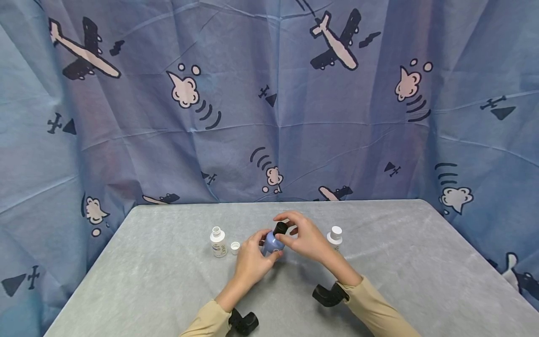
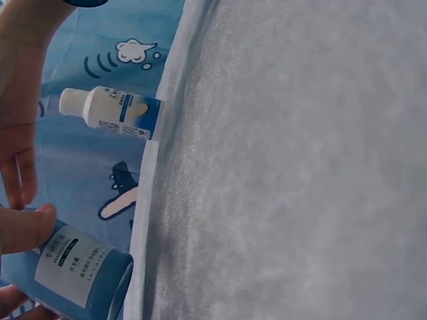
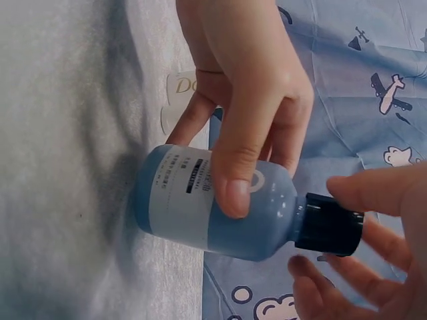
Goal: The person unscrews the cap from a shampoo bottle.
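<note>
A blue bottle (image 1: pixel 273 242) with a white label and a black cap (image 1: pixel 280 228) is tilted above the table in the head view. My left hand (image 1: pixel 254 257) grips the bottle's body, its thumb across the front, as the right wrist view shows. Around the black cap are the thumb and fingers of my right hand (image 1: pixel 306 237), the thumb touching the cap's side. An uncapped white bottle (image 1: pixel 218 243) stands left of my left hand, with a small white cap (image 1: pixel 235 247) beside it. Right of my right hand stands a capped white bottle (image 1: pixel 335 237), partly hidden by the wrist.
The grey cloth-covered table (image 1: pixel 139 281) ends at a back edge in front of a blue curtain (image 1: pixel 236 154) printed with planes and clouds. Black bands with camera mounts (image 1: pixel 330 296) sit on both wrists.
</note>
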`<action>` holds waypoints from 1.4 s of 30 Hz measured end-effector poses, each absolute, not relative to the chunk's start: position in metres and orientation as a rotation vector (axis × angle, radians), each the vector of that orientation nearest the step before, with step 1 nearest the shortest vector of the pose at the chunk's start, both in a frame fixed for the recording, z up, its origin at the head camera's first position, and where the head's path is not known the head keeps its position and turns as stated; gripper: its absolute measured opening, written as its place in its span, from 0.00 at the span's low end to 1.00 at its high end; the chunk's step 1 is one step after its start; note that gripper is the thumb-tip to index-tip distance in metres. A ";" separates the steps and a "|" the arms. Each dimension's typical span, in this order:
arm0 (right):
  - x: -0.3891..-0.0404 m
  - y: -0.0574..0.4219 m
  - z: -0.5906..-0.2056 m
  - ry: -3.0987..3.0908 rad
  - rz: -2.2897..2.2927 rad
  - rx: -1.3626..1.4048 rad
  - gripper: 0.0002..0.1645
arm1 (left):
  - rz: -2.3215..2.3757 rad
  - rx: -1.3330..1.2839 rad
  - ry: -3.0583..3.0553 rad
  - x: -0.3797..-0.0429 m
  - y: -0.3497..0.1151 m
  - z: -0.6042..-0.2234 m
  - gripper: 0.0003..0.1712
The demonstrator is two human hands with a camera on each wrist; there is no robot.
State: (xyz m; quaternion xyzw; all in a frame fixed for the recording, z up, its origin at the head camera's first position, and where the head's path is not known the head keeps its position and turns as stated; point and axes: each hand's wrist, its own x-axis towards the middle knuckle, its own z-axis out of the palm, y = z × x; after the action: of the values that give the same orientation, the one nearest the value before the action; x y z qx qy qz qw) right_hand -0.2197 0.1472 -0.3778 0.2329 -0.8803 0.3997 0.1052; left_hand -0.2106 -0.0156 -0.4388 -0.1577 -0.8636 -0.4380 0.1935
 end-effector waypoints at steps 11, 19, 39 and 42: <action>-0.220 0.146 -0.377 -2.641 1.167 0.546 0.18 | -1.218 -0.449 -2.418 -0.211 -0.014 -0.441 0.31; -0.220 0.151 -0.376 -2.622 1.137 0.730 0.18 | -1.192 -0.477 -2.431 -0.210 -0.015 -0.441 0.30; -0.220 0.159 -0.370 -2.614 1.165 0.816 0.16 | -1.320 -0.474 -2.449 -0.211 -0.020 -0.440 0.30; -0.221 0.160 -0.369 -2.605 1.169 0.752 0.16 | -1.329 -0.452 -2.439 -0.212 -0.020 -0.441 0.31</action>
State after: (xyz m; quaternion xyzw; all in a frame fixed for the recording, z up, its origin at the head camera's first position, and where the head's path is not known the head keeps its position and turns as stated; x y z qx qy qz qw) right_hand -0.2208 0.1600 -0.3692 0.2535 -0.8784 0.3941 0.0943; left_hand -0.2123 -0.0196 -0.4406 -0.1586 -0.8551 -0.4658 0.1631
